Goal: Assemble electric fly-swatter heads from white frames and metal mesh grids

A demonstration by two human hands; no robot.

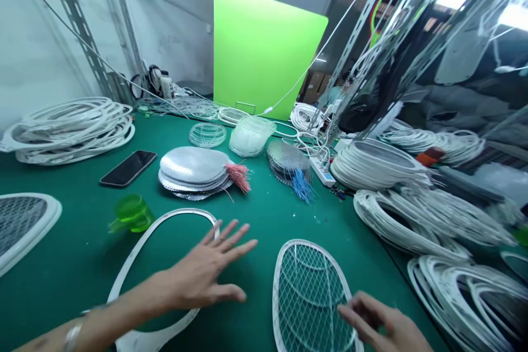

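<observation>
Lower centre, green desk (268, 214).
Left hand (206, 278) splayed over empty swatter frame (177, 212); right hand (383, 324) curled at meshed frame (307, 291) rim, grip unclear. Probably light, flimsy: hold rim.

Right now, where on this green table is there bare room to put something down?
Bare mat lies between the phone, the green cup and the meshed frame at the left edge. Another strip runs between the silver mesh stack, the blue-wired stack and the grid frame by the right hand. The right side is crowded with white frame piles.
</observation>
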